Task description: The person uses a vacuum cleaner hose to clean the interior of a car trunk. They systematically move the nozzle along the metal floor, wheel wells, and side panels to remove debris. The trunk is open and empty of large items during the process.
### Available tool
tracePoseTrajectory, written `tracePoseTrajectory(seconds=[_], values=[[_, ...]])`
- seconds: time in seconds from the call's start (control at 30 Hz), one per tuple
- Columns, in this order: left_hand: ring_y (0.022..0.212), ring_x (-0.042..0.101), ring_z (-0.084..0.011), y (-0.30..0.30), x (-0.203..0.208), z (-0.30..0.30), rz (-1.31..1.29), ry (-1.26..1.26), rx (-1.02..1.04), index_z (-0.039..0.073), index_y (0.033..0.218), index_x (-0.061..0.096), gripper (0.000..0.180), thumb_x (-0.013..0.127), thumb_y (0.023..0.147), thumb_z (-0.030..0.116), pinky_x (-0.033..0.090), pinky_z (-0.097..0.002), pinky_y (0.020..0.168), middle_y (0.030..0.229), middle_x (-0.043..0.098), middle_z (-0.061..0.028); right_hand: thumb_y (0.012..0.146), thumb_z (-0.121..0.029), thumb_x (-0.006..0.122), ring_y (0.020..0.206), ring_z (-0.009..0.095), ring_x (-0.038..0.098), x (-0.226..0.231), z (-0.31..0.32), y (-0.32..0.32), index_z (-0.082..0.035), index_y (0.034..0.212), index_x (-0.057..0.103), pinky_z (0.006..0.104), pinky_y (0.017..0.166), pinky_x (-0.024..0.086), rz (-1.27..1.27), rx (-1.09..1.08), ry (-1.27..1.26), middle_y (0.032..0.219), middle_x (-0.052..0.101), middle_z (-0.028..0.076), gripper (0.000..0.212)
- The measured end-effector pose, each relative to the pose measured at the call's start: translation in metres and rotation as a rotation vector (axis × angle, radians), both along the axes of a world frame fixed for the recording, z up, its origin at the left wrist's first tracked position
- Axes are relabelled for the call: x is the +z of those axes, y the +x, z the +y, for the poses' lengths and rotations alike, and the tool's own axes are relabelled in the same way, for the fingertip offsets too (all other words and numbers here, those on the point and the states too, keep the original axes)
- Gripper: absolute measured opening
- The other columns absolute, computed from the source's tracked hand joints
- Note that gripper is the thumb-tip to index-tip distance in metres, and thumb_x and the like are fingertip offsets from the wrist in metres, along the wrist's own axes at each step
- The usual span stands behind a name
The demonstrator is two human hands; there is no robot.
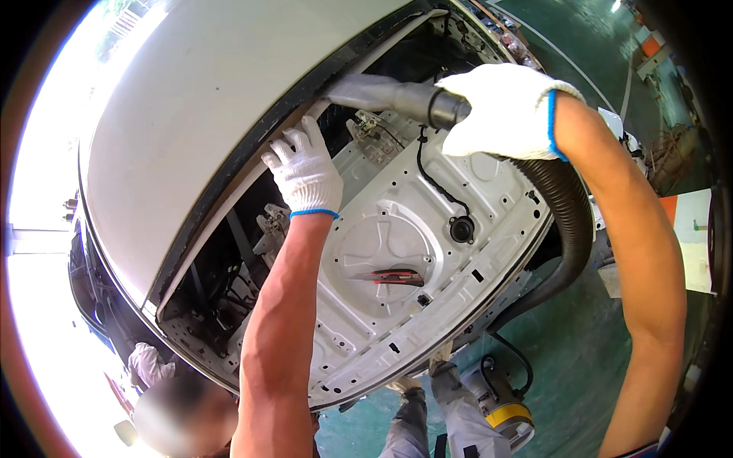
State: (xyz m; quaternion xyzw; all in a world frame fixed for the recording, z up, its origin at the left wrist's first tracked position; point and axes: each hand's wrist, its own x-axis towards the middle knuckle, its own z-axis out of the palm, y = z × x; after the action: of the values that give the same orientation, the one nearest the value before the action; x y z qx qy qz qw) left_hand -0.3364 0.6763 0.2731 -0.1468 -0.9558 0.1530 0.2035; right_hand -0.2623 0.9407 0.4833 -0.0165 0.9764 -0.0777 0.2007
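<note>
My right hand, in a white knitted glove with a blue cuff, grips a dark grey vacuum hose nozzle. The nozzle's flat mouth reaches the dark rear edge of the car roof. A ribbed black hose runs down from that hand. My left hand, gloved alike, has its fingers spread against the underside of the roof edge. Its fingertips partly hide that edge. Below, on the bare white car floor panel, a red and black utility knife lies with its blade out.
The cream car roof fills the upper left. A vacuum cleaner with a yellow band stands on the green floor. A person is at the lower left. A black cable with a round fitting is on the panel.
</note>
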Motion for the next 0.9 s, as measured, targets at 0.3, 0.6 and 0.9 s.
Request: tracePoseTrajectory(seconds=[0.3,0.6,0.9], values=[[0.127,0.059,-0.047,0.002,0.004,0.001,0.009,-0.008,-0.019,0.004,0.159,0.047,0.08,0.074,0.084,0.016,0.047,-0.0621,0.107,0.142,0.058,-0.0269,0.084,-0.043,0.075,0.098,0.04,0.075,0.0,-0.008,0.007,-0.009,0.129,0.071,0.0478,0.091,0.058,-0.002,0.023,0.051,0.104,0.078,0.021,0.056],[0.125,0.061,-0.0434,0.0,-0.002,0.0,0.029,0.02,-0.016,0.005,0.161,0.044,0.082,0.073,0.086,0.017,0.046,-0.0615,0.111,0.144,0.059,-0.0245,0.081,-0.039,0.081,0.099,0.037,0.074,-0.023,0.052,-0.013,-0.013,0.139,0.069,0.0435,0.093,0.056,0.139,-0.088,-0.056,0.106,0.077,0.02,0.066],[0.13,0.058,-0.0449,-0.002,-0.005,0.004,0.037,0.047,-0.005,0.005,0.162,0.044,0.079,0.072,0.088,0.017,0.045,-0.0628,0.112,0.146,0.057,-0.0247,0.083,-0.027,0.081,0.084,0.016,0.062,-0.039,0.119,-0.019,-0.005,0.131,0.072,0.0333,0.083,0.053,0.225,-0.324,-0.202,0.09,0.067,0.006,0.054]])
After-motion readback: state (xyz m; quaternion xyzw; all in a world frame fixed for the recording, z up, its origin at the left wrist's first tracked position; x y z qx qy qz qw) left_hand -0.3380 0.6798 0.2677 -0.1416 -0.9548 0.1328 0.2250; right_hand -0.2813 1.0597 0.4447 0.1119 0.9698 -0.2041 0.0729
